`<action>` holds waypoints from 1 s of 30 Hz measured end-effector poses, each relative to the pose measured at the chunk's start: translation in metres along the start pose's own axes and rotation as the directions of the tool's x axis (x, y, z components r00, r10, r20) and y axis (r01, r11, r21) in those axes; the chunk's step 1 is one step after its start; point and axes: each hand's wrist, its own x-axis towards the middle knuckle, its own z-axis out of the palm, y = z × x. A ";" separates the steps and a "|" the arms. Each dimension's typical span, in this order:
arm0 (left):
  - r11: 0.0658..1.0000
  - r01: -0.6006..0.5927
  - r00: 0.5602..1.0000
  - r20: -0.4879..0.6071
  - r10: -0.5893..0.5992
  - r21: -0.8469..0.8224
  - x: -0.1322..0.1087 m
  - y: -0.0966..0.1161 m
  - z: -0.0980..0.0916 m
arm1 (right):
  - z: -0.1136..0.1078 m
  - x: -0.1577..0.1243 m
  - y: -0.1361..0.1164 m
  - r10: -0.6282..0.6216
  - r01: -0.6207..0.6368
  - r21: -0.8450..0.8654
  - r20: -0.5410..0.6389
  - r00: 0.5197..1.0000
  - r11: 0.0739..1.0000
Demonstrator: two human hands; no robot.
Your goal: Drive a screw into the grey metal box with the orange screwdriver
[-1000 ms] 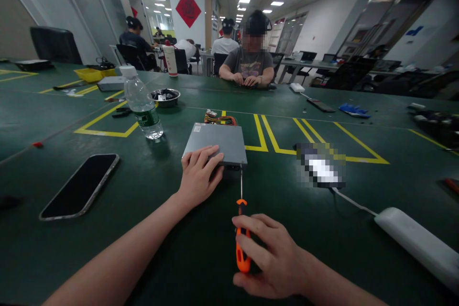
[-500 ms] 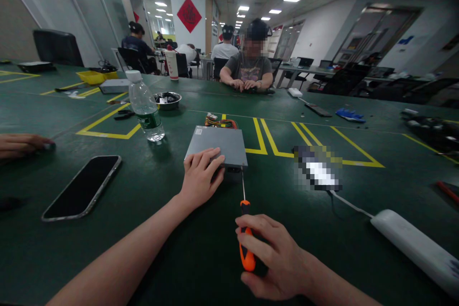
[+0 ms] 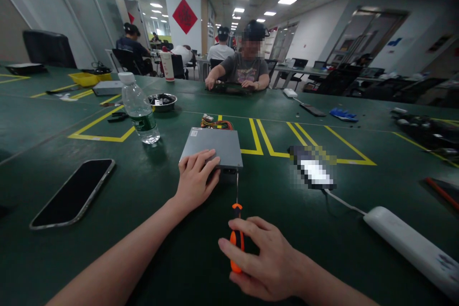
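A grey metal computer power supply [image 3: 215, 142] lies on the green table, its bundle of coloured cables [image 3: 217, 123] at the far side. My left hand [image 3: 195, 174] rests over its near left part, fingers on the top and thumb down by the front edge, holding it in place. In my right hand [image 3: 263, 253] is an orange and black screwdriver [image 3: 236, 239], its handle between fingers and thumb. The shaft points away from me, and its tip meets the near face by the right corner. The screw itself is too small to make out.
Left of the power supply stand a water bottle [image 3: 141, 114] and a metal bowl [image 3: 163, 101] of small parts; a phone [image 3: 73, 193] lies nearer. To the right are a blurred lit device [image 3: 313, 169] and a white power strip [image 3: 409, 244]. A person [image 3: 247, 64] sits opposite.
My right fingers have shifted around the screwdriver handle, which looks turned. The view has swung slightly right. At the left, another hand has left the view; the person opposite has spread their hands apart.
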 end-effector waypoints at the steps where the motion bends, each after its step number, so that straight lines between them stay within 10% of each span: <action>1: 1.000 0.000 1.000 -0.001 0.000 -0.003 0.000 0.000 0.000 | -0.001 0.001 0.000 -0.006 0.006 -0.006 0.012 1.000 1.000; 7: 1.000 0.000 1.000 -0.019 0.000 -0.014 0.000 0.000 0.001 | 0.007 -0.004 0.001 -0.007 0.008 0.013 -0.097 0.995 1.000; 15: 1.000 -0.003 1.000 -0.025 0.003 -0.014 0.001 0.000 0.000 | 0.001 0.001 -0.001 0.010 -0.009 -0.031 0.059 0.998 0.999; 22: 1.000 -0.009 0.999 -0.038 0.009 -0.014 0.000 0.000 0.001 | 0.007 -0.003 0.000 0.007 -0.007 0.001 -0.143 0.990 1.000; 30: 1.000 -0.006 1.000 -0.013 0.006 -0.011 0.000 0.000 0.000 | 0.004 -0.001 0.000 -0.017 0.016 -0.036 -0.032 0.999 0.999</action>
